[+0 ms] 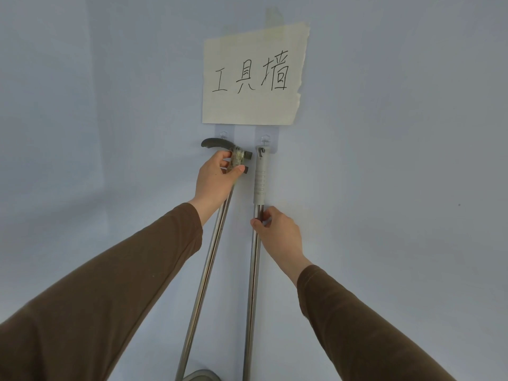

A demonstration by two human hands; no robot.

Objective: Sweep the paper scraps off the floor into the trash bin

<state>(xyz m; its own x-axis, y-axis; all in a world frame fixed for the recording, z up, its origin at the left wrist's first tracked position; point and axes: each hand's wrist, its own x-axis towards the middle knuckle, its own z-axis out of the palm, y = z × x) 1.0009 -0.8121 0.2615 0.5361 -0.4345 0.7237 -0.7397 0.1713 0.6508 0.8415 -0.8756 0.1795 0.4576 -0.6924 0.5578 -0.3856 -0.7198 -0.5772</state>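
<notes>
Pale wall [384,160], paper sign [253,75] above two hung poles.

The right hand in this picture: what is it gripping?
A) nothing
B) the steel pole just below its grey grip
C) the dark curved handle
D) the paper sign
B: the right hand grips the steel pole just below its grey grip, which hangs from a wall hook.

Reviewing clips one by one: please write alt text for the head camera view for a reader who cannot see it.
A person in brown sleeves faces a pale wall; the left hand grips the dark curved handle of one metal pole, and the right hand holds a second pole just below its grey grip. Both hang from small wall hooks under a taped paper sign with handwritten characters.
</notes>
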